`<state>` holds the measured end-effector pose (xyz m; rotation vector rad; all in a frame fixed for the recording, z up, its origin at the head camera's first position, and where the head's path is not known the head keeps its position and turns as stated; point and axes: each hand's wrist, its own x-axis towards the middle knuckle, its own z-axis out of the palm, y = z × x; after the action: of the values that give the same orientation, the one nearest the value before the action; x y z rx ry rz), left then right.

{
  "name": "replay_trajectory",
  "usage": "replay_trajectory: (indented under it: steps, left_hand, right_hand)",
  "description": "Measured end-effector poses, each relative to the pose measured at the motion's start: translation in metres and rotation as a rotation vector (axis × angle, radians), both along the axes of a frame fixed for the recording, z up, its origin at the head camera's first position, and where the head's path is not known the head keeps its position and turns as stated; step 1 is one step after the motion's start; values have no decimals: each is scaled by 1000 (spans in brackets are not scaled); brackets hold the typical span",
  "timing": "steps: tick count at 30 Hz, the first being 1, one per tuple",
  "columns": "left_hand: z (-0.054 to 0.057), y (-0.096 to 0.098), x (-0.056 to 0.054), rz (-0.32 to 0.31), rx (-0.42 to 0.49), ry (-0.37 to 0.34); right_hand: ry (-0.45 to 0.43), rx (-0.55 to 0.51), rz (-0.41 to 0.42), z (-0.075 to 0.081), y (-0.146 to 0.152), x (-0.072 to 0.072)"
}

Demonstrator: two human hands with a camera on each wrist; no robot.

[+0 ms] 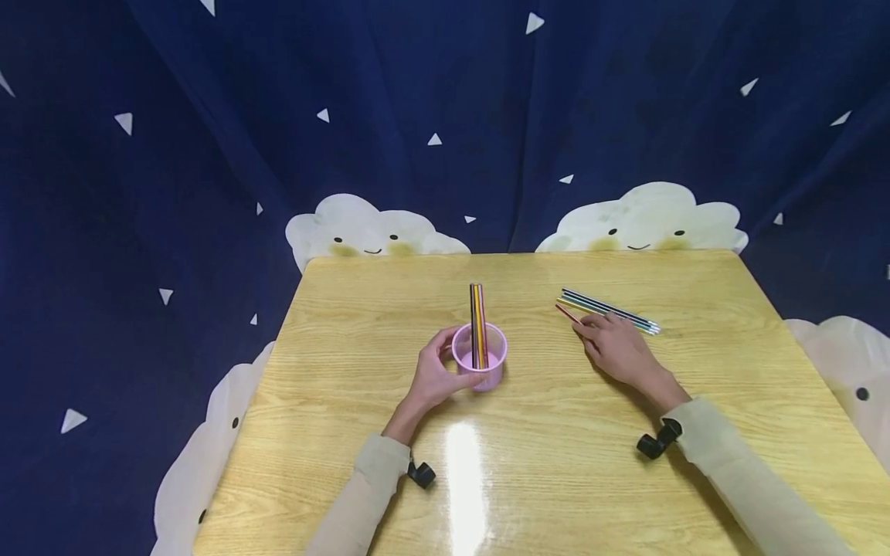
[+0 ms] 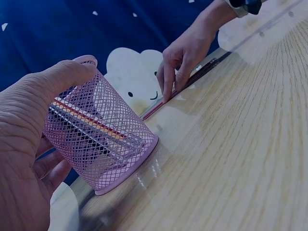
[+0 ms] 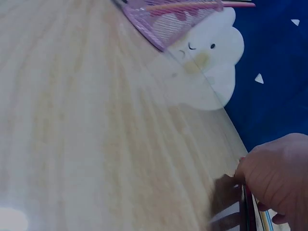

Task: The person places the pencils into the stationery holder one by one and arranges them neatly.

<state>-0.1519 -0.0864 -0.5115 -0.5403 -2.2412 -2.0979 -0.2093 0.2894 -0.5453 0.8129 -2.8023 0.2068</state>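
The head view looks forward and down over the yellowish wood-grain worktop [image 1: 556,479], toward the navy fabric curtain with white triangles [image 1: 417,69]. The left wrist view looks slantwise, close on the pink cylindrical mesh cup [image 2: 130,110]; the right wrist view, also tilted, shares that cup from farther off.

The tabletop [image 1: 570,471] is glossy, wood-grained; the mesh pencil cup [image 2: 102,132] looks like coated metal; the curtain [image 1: 445,85] is matt cloth.

A dark-blue fabric curtain [image 1: 431,62] with white triangles [image 1: 534,24] and smiling white clouds [image 1: 368,225] hangs behind and beside the glossy wood-grain tabletop [image 1: 570,479].
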Motion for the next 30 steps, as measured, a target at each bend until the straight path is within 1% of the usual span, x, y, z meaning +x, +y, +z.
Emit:
replay_trajectory:
  steps: [4, 9, 12, 18, 25, 27, 30]
  left_hand:
    - [0, 0, 1, 4, -4, 0]
    - [-2, 0, 1, -11, 4, 2]
    - [-3, 0, 1, -16, 1, 11]
    - [-3, 1, 1, -8, 3, 5]
    - [-1, 2, 0, 2, -10, 2]
    - [-8, 1, -3, 4, -11, -2]
    - [-20, 1, -9, 9, -11, -10]
  right_hand:
    - [-1, 0, -8, -2, -4, 1]
    - [-15, -9, -5, -2, -3, 1]
    - [-4, -25, 14, -3, -1, 0]
    - [29, -89, 62, -6, 3, -3]
    - [19, -127, 90, -6, 5, -5]
    - [13, -137, 95, -6, 5, -6]
    - [1, -150, 103, -5, 5, -7]
